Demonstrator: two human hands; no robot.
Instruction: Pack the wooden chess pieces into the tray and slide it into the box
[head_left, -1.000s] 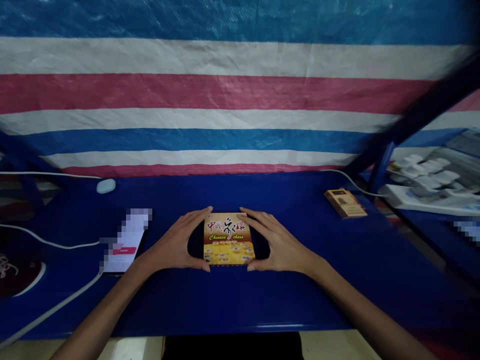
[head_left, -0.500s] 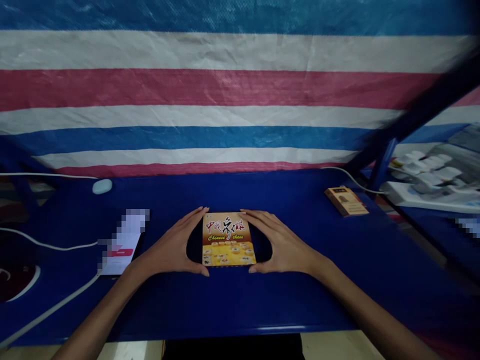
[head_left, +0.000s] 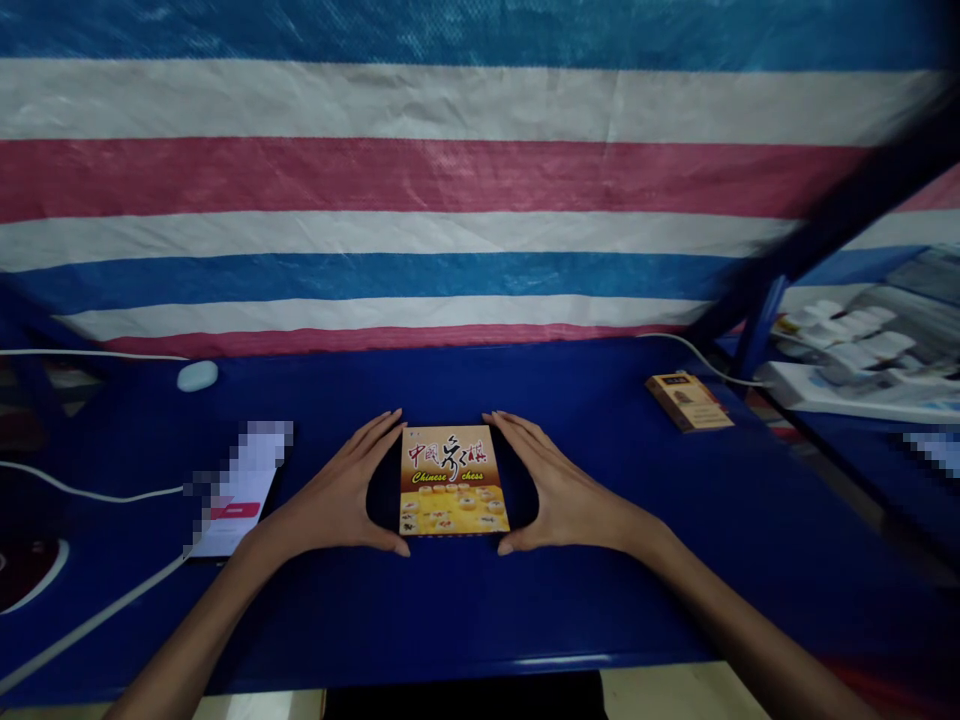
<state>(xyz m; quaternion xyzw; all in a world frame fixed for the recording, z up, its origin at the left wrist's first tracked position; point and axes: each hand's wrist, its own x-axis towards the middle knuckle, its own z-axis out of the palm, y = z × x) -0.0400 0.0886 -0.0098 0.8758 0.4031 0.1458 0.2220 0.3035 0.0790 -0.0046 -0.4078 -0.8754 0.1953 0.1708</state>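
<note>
A flat square box (head_left: 453, 480) printed "Chinese chess", yellow and brown, lies face up on the blue table (head_left: 450, 610). My left hand (head_left: 341, 490) curves around its left side, thumb near the lower left corner and fingertips by the upper left corner. On the other side, my right hand (head_left: 559, 490) makes a similar curve, fingertips near the upper right corner and thumb by the lower right. Both hands have thumb and fingers spread, and neither grips the box; whether the fingertips touch its edges is hard to tell.
At left lie a phone (head_left: 244, 500) with a cable, a pale rounded case (head_left: 198, 376) and a dark red round object (head_left: 30, 572). A small yellow box (head_left: 688, 402) and a white power strip (head_left: 832, 395) are at right. Striped sheeting (head_left: 465, 180) hangs behind.
The fingertips of both hands have moved slightly outward from the box's upper corners. The view has shifted slightly, and the box appears a little further left.
</note>
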